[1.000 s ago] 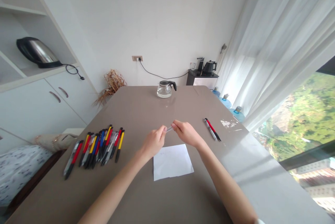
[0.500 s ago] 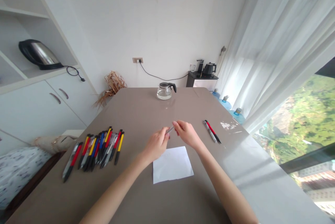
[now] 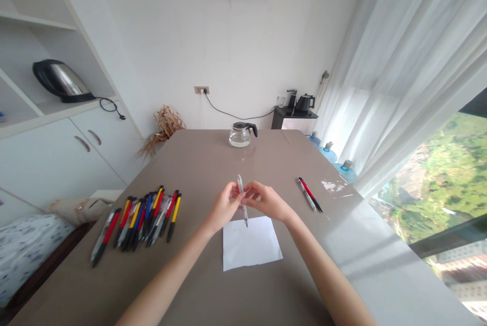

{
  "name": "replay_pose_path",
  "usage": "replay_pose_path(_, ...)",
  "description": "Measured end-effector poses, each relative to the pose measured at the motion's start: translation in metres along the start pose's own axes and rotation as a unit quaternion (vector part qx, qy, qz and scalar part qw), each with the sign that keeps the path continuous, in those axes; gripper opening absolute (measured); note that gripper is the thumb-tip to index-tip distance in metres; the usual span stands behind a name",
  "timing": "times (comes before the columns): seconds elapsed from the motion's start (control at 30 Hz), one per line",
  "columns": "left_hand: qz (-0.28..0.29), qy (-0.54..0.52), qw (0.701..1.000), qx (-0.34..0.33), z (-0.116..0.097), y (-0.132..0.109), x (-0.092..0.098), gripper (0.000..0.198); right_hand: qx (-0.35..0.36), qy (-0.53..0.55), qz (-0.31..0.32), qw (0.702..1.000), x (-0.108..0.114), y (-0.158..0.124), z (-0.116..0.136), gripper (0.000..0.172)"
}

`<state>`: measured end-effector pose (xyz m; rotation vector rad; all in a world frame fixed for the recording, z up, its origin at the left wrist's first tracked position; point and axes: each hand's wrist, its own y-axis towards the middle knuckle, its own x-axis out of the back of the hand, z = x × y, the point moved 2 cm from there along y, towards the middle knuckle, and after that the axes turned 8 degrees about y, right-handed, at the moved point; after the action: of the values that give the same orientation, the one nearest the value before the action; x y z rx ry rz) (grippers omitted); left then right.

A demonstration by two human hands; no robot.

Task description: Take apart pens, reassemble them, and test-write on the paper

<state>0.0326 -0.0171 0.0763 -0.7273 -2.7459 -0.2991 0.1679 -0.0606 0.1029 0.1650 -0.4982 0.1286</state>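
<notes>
A clear-barrelled pen [image 3: 244, 213] points down over the far edge of a white sheet of paper [image 3: 251, 247]. My left hand [image 3: 224, 206] pinches it from the left, fingers closed at its middle. From the right, my right hand [image 3: 266, 200] also has its fingertips closed on the pen. To the left lies a pile of red, yellow, blue and clear pens [image 3: 146, 217]. Right of my hands, a clear pen [image 3: 306, 195] and a red and black pen [image 3: 311, 195] lie side by side on the brown table [image 3: 190, 275].
A glass pot [image 3: 239, 137] with a black lid and handle stands at the table's far edge. Past that edge, a small black cabinet [image 3: 292, 115] carries a black kettle [image 3: 305, 102]. Blue water bottles [image 3: 345, 168] stand beyond the right edge, near the white curtain [image 3: 380, 62].
The pen has turned from a slanted position to nearly upright, its dark end now downward over the paper. My hands have come closer together around it. The view has shifted slightly.
</notes>
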Motion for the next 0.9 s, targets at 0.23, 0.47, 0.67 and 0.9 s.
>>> replay_pose_path(0.23, -0.005, -0.012, 1.000, -0.001, 0.006, 0.001, 0.001, 0.028, -0.009, -0.078, -0.016, 0.997, -0.008, 0.000, -0.007, 0.024)
replay_pose_path(0.47, 0.006, -0.002, 1.000, 0.017, 0.009, 0.003, 0.002, 0.029, -0.101, -0.260, -0.008, 0.960, 0.010, 0.001, -0.023, 0.012)
replay_pose_path(0.67, 0.015, 0.005, 1.000, 0.019, 0.010, 0.003, 0.003, 0.028, -0.248, -0.396, -0.037, 0.883, 0.046, -0.004, -0.053, 0.018)
replay_pose_path(0.9, 0.029, 0.054, 0.998, 0.009, 0.013, 0.003, 0.003, 0.026, -0.391, -0.394, -0.047, 0.830, 0.088, -0.015, -0.097, 0.032)
